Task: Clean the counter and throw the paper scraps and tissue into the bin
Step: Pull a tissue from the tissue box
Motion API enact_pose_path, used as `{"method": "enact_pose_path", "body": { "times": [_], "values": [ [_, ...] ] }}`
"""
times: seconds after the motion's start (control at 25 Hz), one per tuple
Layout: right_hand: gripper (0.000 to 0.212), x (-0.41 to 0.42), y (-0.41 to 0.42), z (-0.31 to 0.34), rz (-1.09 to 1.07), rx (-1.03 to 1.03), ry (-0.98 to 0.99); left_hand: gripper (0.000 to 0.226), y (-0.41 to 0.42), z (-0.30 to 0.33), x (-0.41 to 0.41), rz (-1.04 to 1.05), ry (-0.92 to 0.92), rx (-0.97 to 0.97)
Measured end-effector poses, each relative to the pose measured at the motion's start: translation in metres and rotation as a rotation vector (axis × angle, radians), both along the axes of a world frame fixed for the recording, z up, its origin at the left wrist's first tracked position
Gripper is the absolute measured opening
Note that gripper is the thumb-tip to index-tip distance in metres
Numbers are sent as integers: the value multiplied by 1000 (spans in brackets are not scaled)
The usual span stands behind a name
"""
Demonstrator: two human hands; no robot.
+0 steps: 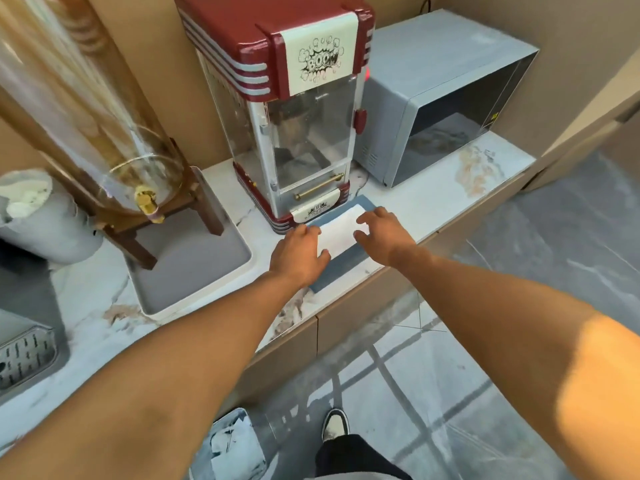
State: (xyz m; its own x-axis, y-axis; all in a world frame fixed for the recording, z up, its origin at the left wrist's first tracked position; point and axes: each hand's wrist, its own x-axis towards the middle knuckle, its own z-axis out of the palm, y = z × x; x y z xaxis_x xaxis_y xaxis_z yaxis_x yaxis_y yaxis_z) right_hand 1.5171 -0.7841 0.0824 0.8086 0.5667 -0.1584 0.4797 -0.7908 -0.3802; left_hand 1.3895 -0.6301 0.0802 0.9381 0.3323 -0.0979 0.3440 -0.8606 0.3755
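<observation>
A white tissue [341, 232] lies flat on a blue-grey mat [341, 268] near the front edge of the marble counter [426, 202], just in front of the popcorn machine. My left hand [299, 252] rests on the tissue's left side, fingers spread. At the tissue's right end my right hand [381, 230] presses down, also with its fingers apart. Neither hand has closed around the tissue. On the floor below the counter stands a bin [233, 445] with white paper scraps inside.
A red and white popcorn machine [291, 109] stands behind the mat, a grey microwave [446, 95] to its right. A glass drink dispenser [104, 133] on a wooden stand sits in a grey tray [194, 268] at left. A grey container [38, 216] holds white paper at far left.
</observation>
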Motion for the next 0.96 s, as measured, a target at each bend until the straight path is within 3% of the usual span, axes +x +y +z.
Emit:
{"method": "enact_pose_path", "body": {
  "times": [0.16, 0.44, 0.96],
  "values": [
    [50, 31, 4, -19, 47, -79, -15, 50, -4, -14, 27, 11, 71, 70],
    [49, 55, 12, -46, 92, -104, -15, 31, -4, -36, 42, 15, 124, 260],
    [28, 47, 21, -50, 65, 51, -31, 25, -1, -29, 24, 152, 135, 157]
  ]
}}
